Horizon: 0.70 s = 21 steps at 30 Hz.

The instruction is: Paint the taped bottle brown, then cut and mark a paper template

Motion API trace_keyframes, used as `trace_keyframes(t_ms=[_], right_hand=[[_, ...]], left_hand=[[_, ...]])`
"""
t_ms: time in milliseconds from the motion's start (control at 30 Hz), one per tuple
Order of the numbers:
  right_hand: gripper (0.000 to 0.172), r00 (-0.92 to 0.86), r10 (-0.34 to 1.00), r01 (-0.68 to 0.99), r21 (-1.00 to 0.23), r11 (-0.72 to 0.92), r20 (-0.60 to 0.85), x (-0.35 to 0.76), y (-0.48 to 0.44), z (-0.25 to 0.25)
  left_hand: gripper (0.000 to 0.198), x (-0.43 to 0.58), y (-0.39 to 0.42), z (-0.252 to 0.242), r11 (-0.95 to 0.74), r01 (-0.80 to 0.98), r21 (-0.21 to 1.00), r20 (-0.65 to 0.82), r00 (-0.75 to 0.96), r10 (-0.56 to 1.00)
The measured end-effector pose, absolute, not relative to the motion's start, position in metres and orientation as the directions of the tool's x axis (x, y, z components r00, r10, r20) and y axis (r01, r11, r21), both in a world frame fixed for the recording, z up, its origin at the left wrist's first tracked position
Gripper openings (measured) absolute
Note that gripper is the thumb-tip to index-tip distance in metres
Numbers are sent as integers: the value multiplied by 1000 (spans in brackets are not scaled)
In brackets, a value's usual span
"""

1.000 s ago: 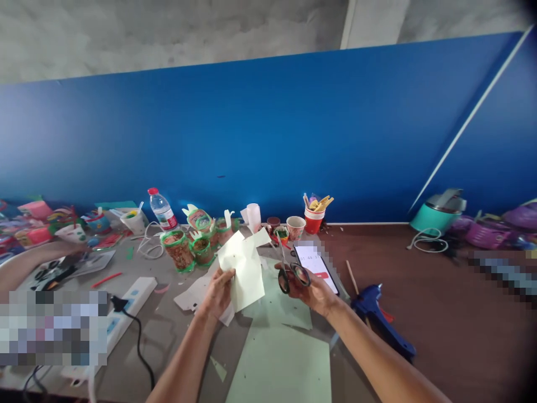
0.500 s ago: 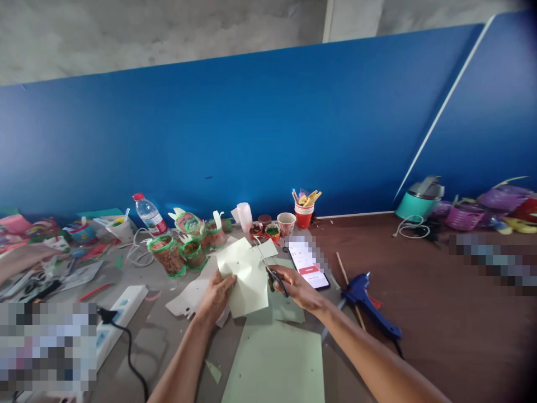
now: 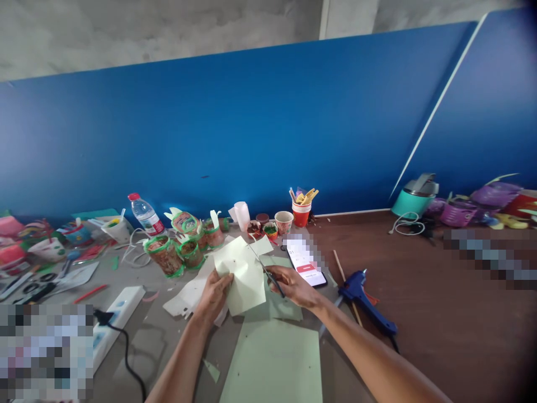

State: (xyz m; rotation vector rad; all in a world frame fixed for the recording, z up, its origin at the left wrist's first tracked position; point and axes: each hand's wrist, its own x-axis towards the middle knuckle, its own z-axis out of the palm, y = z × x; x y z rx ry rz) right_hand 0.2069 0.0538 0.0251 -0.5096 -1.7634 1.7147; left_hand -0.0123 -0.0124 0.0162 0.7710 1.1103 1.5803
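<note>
Before a red cup (image 3: 300, 215) of sticks (image 3: 305, 197), left grip (image 3: 213, 295) clasps paper (image 3: 242, 275), right grip (image 3: 294, 285) scissors (image 3: 263, 267).

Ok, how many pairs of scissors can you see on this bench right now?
2. Scissors are in the right hand, blades against the pale paper that the left hand holds. A black-handled pair lies at the far left; more may be hidden there.

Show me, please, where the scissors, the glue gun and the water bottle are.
scissors (image 3: 260, 262): head view, on the blades, over the paper.
glue gun (image 3: 356, 290): head view, on the blue body.
water bottle (image 3: 145, 215): head view, on the clear middle.
</note>
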Motion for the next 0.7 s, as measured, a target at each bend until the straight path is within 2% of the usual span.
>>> trace_keyframes(t_ms=[133, 267, 467, 700], right_hand=[[54, -726, 663, -163, -982, 93, 184, 206, 54, 23], [51, -700, 694, -172, -983, 64, 168, 204, 54, 23], [38, -674, 727, -120, -991, 67, 131, 201, 54, 22], [46, -643, 759, -117, -993, 33, 101, 196, 59, 9]], left_hand=[[46, -12, -12, 14, -56, -369, 928, -43, -255, 966], [46, -12, -11, 12, -53, -399, 915, -57, -260, 964], [43, -13, -10, 12, -50, -392, 919, -68, -283, 957], [39, -13, -11, 12, -56, -369, 928, -57, -288, 956]])
